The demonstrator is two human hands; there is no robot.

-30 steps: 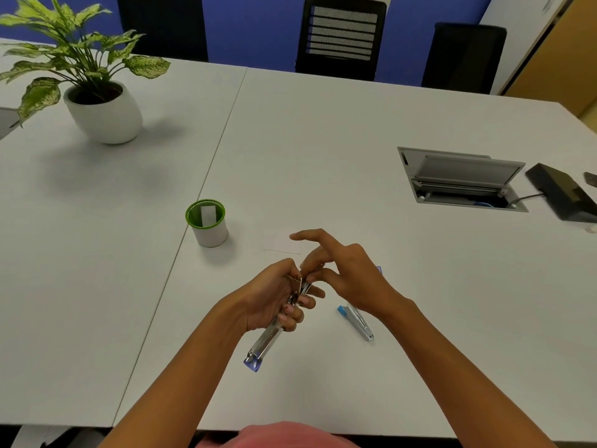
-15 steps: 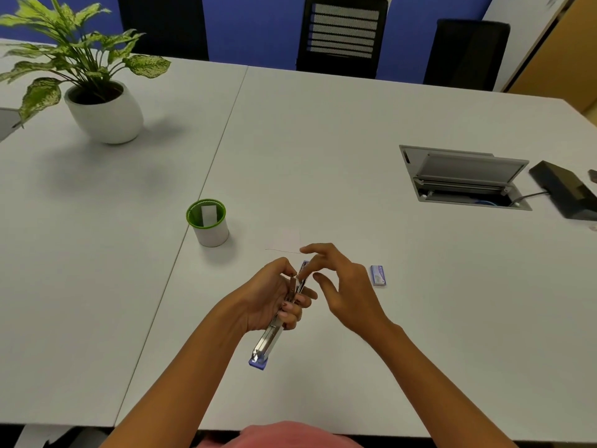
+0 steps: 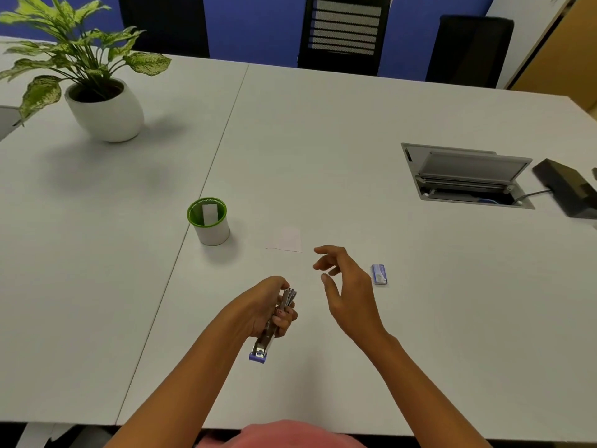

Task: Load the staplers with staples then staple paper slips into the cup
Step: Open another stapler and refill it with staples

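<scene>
An office meeting room: white conference table (image 3: 323, 140), mesh chairs (image 3: 344, 33), cable hatch (image 3: 465, 176).

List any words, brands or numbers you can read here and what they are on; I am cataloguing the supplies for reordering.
None can be read.
Staple box: pale print on its blue top, too small and blurred to read.
Stapler in the left hand: no marking visible.
Cup and the paper slip inside it: no text visible.

Left hand (image 3: 262, 310) grips stapler (image 3: 270, 331); right hand (image 3: 350, 291) empty.
</scene>
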